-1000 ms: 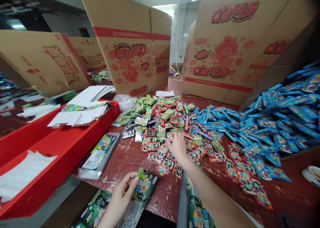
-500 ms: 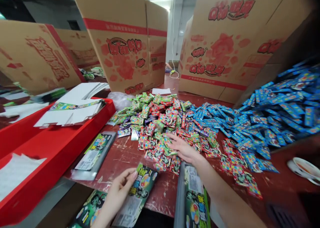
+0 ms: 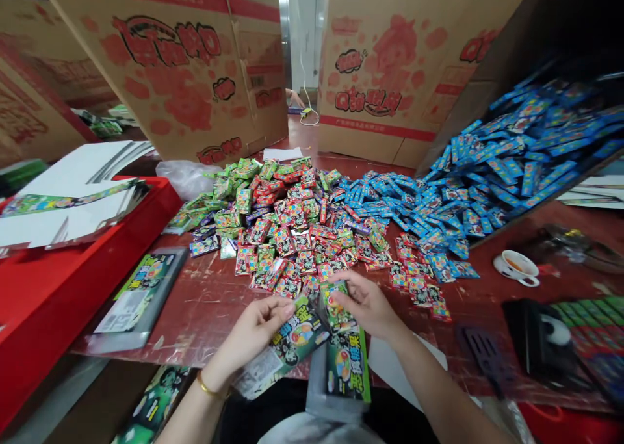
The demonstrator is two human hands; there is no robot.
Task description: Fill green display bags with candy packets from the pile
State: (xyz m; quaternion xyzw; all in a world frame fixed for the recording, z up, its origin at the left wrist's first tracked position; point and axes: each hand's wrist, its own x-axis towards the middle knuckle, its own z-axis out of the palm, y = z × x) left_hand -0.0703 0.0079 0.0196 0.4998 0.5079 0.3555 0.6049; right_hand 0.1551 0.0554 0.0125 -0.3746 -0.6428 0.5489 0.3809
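Observation:
My left hand (image 3: pixel 266 324) pinches the upper edge of a dark green printed candy pouch (image 3: pixel 287 350), which lies tilted in front of me. Close beside it, my right hand (image 3: pixel 368 304) grips a small green candy packet (image 3: pixel 338 307) at the pouch's top corner. Whether the packet is partly inside the pouch I cannot tell. Under and right of the hands lies a stack of similar pouches (image 3: pixel 348 369) at the table's near edge. Just beyond, a heap of red and green candy packets (image 3: pixel 292 229) spreads over the table.
Blue packets (image 3: pixel 487 190) spill from a carton on the right. A red tray (image 3: pixel 97 268) with white cards (image 3: pixel 73 197) stands left, beside another pouch stack (image 3: pixel 141 294). Large cartons (image 3: pixel 195 73) stand behind. On the right are a white cup (image 3: pixel 517 266) and a dark slotted spatula (image 3: pixel 480 353).
My right hand has come back from the heap towards the left hand with a small green packet. The pouch has been raised slightly rightwards, and the view has turned right and down.

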